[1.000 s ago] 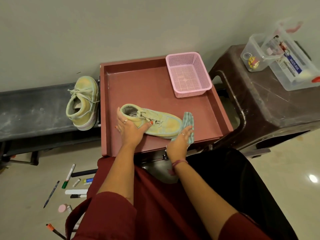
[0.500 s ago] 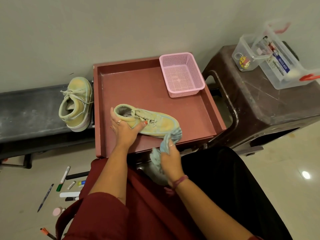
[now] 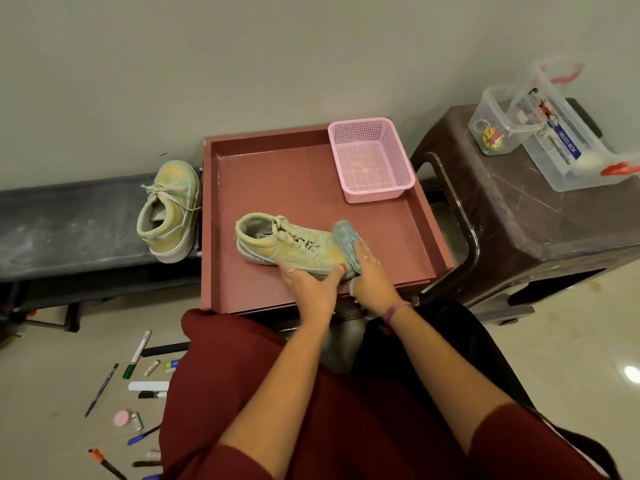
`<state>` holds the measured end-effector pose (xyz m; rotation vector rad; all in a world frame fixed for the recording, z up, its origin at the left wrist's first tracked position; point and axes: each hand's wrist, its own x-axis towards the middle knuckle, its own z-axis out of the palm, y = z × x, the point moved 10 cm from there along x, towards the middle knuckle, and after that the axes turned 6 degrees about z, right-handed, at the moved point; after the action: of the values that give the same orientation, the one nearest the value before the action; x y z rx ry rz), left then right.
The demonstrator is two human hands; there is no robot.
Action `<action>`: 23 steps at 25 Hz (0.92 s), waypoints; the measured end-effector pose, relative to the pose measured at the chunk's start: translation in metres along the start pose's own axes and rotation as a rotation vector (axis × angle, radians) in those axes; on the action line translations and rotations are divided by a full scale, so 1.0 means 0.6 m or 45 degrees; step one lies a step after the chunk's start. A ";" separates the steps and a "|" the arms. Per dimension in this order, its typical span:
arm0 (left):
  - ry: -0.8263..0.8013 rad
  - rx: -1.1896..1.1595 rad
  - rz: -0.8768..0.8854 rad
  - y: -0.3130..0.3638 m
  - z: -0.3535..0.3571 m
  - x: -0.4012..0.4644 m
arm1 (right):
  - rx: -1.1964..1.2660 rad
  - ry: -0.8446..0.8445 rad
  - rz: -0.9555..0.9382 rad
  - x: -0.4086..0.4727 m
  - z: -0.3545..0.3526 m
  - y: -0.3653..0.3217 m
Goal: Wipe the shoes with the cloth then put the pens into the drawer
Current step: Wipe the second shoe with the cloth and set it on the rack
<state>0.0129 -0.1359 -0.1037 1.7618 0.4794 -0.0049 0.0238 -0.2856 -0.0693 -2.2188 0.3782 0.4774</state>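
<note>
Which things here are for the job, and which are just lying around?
For the job: pale green shoe in the drawer, second pale green shoe, blue-grey cloth, pens on the floor, reddish-brown drawer.
Lying about: pink mesh basket, clear plastic boxes.

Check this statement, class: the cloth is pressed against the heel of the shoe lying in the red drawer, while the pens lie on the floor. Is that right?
Not quite. The head view shows the cloth pressed against the toe of the shoe, not the heel. The rest stands: the shoe lies in the red drawer, and the pens lie on the floor.
</note>
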 end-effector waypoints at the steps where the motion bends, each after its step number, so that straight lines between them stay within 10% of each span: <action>1: -0.004 0.006 0.017 0.000 0.003 0.003 | -0.072 0.020 -0.030 0.007 0.016 0.000; 23: -0.198 0.192 0.150 -0.050 -0.030 0.078 | -0.595 -0.048 -0.498 -0.018 0.093 -0.036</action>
<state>0.0416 -0.0994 -0.1390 1.9186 0.2669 -0.0966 0.0116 -0.2275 -0.0831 -2.6440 -0.2134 0.4218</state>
